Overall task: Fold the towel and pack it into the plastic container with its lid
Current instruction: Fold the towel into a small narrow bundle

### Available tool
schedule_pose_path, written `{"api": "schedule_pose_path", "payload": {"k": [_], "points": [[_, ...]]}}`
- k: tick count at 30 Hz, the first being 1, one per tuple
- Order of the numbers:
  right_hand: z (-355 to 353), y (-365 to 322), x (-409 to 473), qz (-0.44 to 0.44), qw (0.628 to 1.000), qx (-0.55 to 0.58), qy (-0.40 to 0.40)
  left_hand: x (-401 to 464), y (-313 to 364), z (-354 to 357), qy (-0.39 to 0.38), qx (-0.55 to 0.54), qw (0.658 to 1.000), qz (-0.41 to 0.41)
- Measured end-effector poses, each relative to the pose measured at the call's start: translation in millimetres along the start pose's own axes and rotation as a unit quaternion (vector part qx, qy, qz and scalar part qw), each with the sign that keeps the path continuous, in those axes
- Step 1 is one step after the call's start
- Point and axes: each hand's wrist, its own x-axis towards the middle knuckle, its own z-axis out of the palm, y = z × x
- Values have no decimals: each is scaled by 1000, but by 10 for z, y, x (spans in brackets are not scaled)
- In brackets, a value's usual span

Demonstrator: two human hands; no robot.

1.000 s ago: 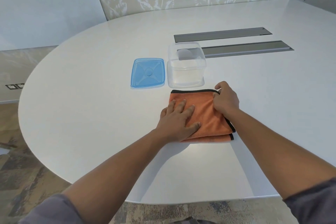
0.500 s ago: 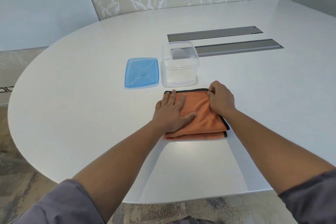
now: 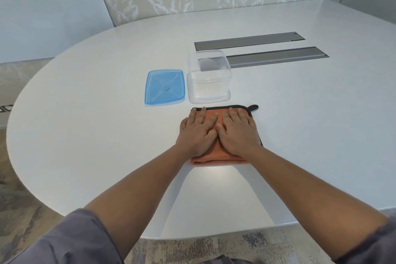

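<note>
near the front edge of the white table (image 3: pixel 85 135), at about its middle, lies the folded orange towel (image 3: pixel 216 157) with dark piping along its far and right edges and a small dark hanging loop (image 3: pixel 254 107) at its far right corner. left hand (image 3: pixel 196 134) lies flat on the left half of the towel, fingers straight and slightly spread, grasping nothing, fingertips reaching the far piped edge. right hand (image 3: pixel 237 133) lies flat on the right half, fingers likewise extended and unclenched, pressing down on the cloth. both thumbs meet near the centre of the towel. forearms extend back over the front edge; grey sleeves (image 3: pixel 70 240) show at the lower corners.

just beyond the towel's far edge stands the clear plastic container (image 3: pixel 209 77), upright, open at the top, nothing visible inside. blue lid (image 3: pixel 165 87) lies flat on the surface just beside the container's left wall, apart from the towel. two grey recessed panels (image 3: pixel 276 58) run toward the right edge, behind the container.
</note>
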Motion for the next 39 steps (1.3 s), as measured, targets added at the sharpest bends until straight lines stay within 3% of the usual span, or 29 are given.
{"api": "schedule_pose_path", "payload": {"k": [10,14,17,21,29,35,39], "points": [[30,1,-91,20,998,-56,1,-19,16,-27,-14,-2,999,-30],[24,5,-76,24,999,-47,-7,-133,44,-21,54,16,998,14],[14,-1,-77,24,999,-45,-9,-197,-5,-4,49,25,998,33],[3,-6,-78,27,999,-42,-12,-265,-124,-3,6,43,999,-3],[-11,-15,-78,30,999,-37,-25,-318,-188,-8,-3,14,996,-83],[-15,-22,-79,28,999,-31,-16,-261,-166,-178,48,-121,987,-91],[-9,-27,-81,30,999,-24,-13,-233,-43,-251,62,-340,925,-158]]}}
